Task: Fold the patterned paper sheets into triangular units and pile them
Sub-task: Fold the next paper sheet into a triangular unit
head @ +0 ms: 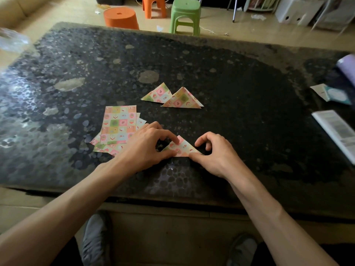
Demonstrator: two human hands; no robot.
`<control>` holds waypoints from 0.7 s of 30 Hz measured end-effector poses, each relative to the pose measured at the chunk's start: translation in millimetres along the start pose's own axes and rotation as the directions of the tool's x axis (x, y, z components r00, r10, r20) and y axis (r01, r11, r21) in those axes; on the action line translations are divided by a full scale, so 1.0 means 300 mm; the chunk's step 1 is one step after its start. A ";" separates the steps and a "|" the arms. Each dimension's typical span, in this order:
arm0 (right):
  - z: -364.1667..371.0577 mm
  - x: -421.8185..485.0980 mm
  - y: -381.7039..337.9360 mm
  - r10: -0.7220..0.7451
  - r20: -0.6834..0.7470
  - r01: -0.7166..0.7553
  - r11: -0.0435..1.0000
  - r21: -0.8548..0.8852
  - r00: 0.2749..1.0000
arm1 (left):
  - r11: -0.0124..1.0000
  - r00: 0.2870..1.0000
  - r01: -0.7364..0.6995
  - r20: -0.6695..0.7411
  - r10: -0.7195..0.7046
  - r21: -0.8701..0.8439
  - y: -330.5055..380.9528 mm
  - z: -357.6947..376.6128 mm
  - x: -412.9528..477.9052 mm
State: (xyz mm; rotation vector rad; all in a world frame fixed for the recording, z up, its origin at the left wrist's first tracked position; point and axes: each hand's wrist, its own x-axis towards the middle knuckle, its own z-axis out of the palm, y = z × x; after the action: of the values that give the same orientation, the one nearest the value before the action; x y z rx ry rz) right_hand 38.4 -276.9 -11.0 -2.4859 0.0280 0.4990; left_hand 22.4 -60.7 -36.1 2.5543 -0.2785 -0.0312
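We work at the 6 o'clock side of the dark speckled table [249,112], with both hands on one triangular unit [182,147] that lies flat on the tabletop, its long edge toward us and its tip at 12 o'clock. Our left hand [151,144] comes in from 9 o'clock with curled fingers. Its forefinger presses down near the tip and its thumb lies along the long edge, so the paper is pinched between them. Our right hand [217,152] meets it from 3 o'clock, also curled. Its thumb tip bears down on the long edge by the right corner, and its forefinger is bent just above the right slope.

At 10 o'clock from the hands sits the loose stack of patterned sheets [118,124], fanned a little, with its near corner hidden under our left hand. At 12 o'clock, well apart from the hands, lie two finished triangles, the right triangle [182,99] overlapping a corner of the left triangle [158,94].

A printed booklet [338,131] rests at the table's 3 o'clock edge. Beyond the far edge, at 12 o'clock, stand a green stool [185,14] and an orange stool [121,17].
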 end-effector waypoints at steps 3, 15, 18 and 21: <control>0.006 0.001 0.003 -0.012 -0.014 0.012 1.000 0.004 1.000 | 1.000 1.000 0.009 0.001 -0.009 0.000 -0.001 -0.006 -0.003; -0.029 -0.003 0.040 -0.111 0.008 0.111 0.993 0.036 0.994 | 0.999 0.999 0.046 0.012 -0.046 -0.016 0.007 -0.003 -0.008; -0.007 0.000 0.041 -0.110 -0.068 0.111 0.994 0.009 0.992 | 0.999 0.999 0.039 0.001 -0.039 -0.015 0.007 0.000 -0.010; 0.019 0.001 0.041 -0.109 -0.121 0.106 0.994 -0.033 0.987 | 1.000 1.000 0.007 -0.018 -0.007 0.014 0.007 0.004 -0.014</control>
State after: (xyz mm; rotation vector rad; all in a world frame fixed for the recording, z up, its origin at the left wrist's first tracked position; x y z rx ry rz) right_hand 35.1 -283.8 -22.0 -2.5245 -0.0644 0.3033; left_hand 17.9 -62.2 -36.2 2.5680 -0.2634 -0.0095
